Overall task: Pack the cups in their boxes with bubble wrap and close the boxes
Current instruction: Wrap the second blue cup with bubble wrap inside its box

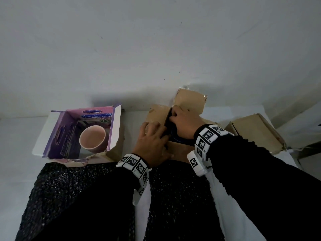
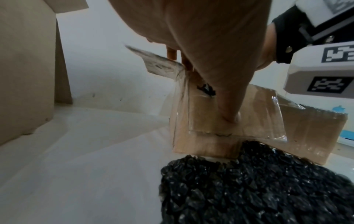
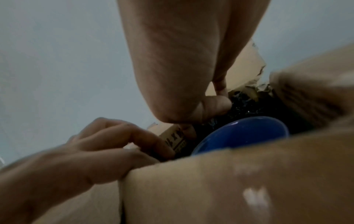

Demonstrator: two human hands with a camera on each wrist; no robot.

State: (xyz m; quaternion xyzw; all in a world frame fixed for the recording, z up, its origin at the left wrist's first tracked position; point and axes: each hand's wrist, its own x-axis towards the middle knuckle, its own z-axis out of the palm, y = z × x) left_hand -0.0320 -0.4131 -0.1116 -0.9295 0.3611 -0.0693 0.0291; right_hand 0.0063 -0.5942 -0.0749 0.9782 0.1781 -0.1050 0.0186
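A brown cardboard box (image 1: pixel 180 146) stands open at the table's middle, a blue cup (image 3: pixel 243 133) inside it with black bubble wrap (image 3: pixel 249 103) tucked round its far side. My left hand (image 1: pixel 156 134) grips the box's left wall, thumb (image 2: pixel 228 112) on the taped outside, fingers over the top edge. My right hand (image 1: pixel 175 115) reaches into the box, fingers curled on the bubble wrap beside the cup. To the left, a pink cup (image 1: pixel 93 139) sits in an open purple box (image 1: pixel 57 134) with no wrap round it.
A closed brown box (image 1: pixel 257 134) lies at the right. Two sheets of black bubble wrap (image 1: pixel 78 197) (image 1: pixel 178 197) lie on the table's near side under my forearms. A white wall (image 1: pixel 156 49) rises right behind the boxes.
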